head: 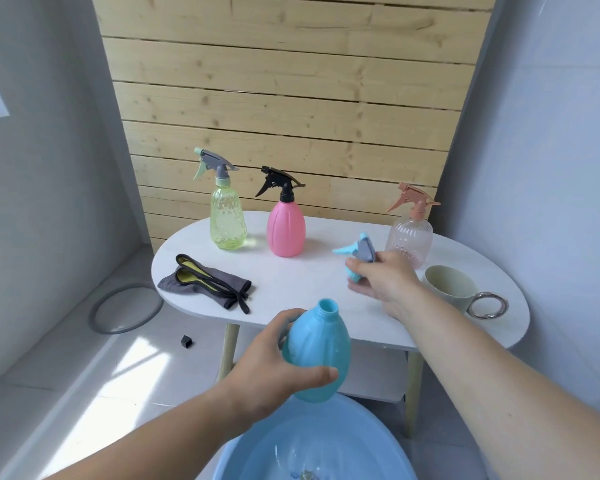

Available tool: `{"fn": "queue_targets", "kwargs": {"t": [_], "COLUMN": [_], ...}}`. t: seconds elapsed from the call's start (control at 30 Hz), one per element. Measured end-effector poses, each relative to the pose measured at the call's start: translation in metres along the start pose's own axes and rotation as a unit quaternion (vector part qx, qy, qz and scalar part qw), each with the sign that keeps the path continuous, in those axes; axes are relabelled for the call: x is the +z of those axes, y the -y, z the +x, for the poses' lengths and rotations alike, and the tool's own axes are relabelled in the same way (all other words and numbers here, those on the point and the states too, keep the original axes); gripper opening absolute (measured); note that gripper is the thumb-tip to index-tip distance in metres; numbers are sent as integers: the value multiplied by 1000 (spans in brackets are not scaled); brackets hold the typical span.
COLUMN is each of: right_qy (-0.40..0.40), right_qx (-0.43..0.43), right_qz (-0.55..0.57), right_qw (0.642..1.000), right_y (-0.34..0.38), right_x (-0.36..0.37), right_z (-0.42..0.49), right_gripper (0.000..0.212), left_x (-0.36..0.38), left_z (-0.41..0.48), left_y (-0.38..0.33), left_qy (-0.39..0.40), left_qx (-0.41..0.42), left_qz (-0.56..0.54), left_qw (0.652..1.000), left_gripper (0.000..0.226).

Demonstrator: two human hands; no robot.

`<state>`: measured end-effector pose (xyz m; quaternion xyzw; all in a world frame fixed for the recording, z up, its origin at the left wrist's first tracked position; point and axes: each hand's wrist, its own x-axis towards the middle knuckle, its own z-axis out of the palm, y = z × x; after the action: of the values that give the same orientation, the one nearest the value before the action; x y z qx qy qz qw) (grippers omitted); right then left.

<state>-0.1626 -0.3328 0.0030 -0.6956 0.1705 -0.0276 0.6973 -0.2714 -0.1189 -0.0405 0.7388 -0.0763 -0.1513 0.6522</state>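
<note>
The white oval counter (309,282) has a smooth matte top and a rounded edge, with bare room between the folded grey cloth (205,282) and my right hand (385,278). Below its near edge sits a glossy blue plastic basin (361,441). Over the basin, my left hand (274,368) wraps thumb and fingers round the ribbed, egg-shaped blue bottle (317,355), its threaded neck open and tilted slightly away from me. My right arm reaches out across the counter, and that hand grips the small blue-and-grey spray head (361,252) just beside the ribbed peach bottle (411,237).
</note>
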Motion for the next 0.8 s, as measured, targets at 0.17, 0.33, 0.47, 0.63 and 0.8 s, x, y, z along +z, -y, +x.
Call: {"fn": "queue_targets", "kwargs": {"t": [0.17,0.33,0.47,0.63,0.8], "right_qy": [5,-4,-6,1,26], "right_qx": [-135,-249,-301,-336,-331], "right_qz": [82,65,21,-44,-123], "right_qw": [987,966,953,941,935], "right_y": [54,90,105,108,94], "right_x": [-21,-41,-54,-55,-42], "right_z": [-24,-59,-72,-78,-71], "right_gripper": [15,15,14,17,19], "left_x": [4,14,20,24,28], "left_z": [7,19,27,35,41], "left_y": [-4,-16,-21,-21,-20], "left_qy": [-10,-28,-41,-54,-61], "left_qx": [-1,7,20,25,37], "left_qz": [-7,-20,-16,0,13], "left_qw": [1000,999,999,998,997], "left_gripper": [68,72,71,75,74]}}
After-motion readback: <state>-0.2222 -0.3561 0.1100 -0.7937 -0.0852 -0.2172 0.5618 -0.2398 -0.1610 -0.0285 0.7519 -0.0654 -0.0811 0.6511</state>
